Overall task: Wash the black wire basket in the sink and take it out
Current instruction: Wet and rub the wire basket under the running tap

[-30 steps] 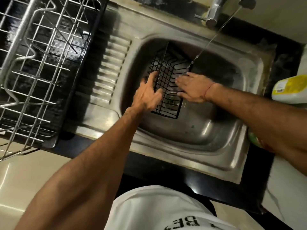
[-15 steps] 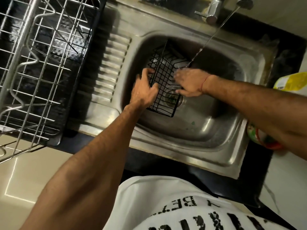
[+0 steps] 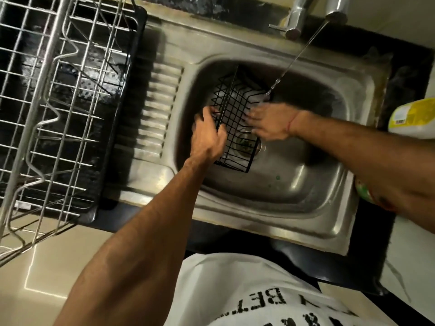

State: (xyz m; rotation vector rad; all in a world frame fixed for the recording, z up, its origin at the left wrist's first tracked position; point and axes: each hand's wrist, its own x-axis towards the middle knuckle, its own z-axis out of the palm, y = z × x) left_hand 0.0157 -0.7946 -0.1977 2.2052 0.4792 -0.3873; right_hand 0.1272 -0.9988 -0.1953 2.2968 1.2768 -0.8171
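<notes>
The black wire basket (image 3: 235, 128) sits inside the bowl of the steel sink (image 3: 306, 208), tipped up on its side over the drain (image 3: 247, 143), which shows through the wires. Its far corner reaches toward the back wall of the sink, and its near corner rests low on the sink floor.

The left hand (image 3: 208, 135) grips the basket's left rim, fingers curled over the top wire and thumb against the side facing the person. The right hand (image 3: 268, 122) lies against the basket's right side with fingers stretched out flat along the wires; it is blurred, so the exact finger contact cannot be made out. A thin red thread (image 3: 291, 122) circles the right wrist.

A thin stream of water (image 3: 296, 57) runs from the tap (image 3: 334, 8) at the back of the sink and lands at the basket's far right corner, just above the right hand.

Left of the sink bowl lies the ribbed draining board (image 3: 160, 109), and beyond it a silver wire dish rack (image 3: 58, 102) stands on a black tray (image 3: 110, 184). Right of the sink, a yellow bottle (image 3: 412, 118) lies on the counter. Near the sink's front right corner, something green and orange (image 3: 363, 191) peeks out from under the right forearm; what it is cannot be told. The person wears a white shirt (image 3: 247, 290) with black lettering.
</notes>
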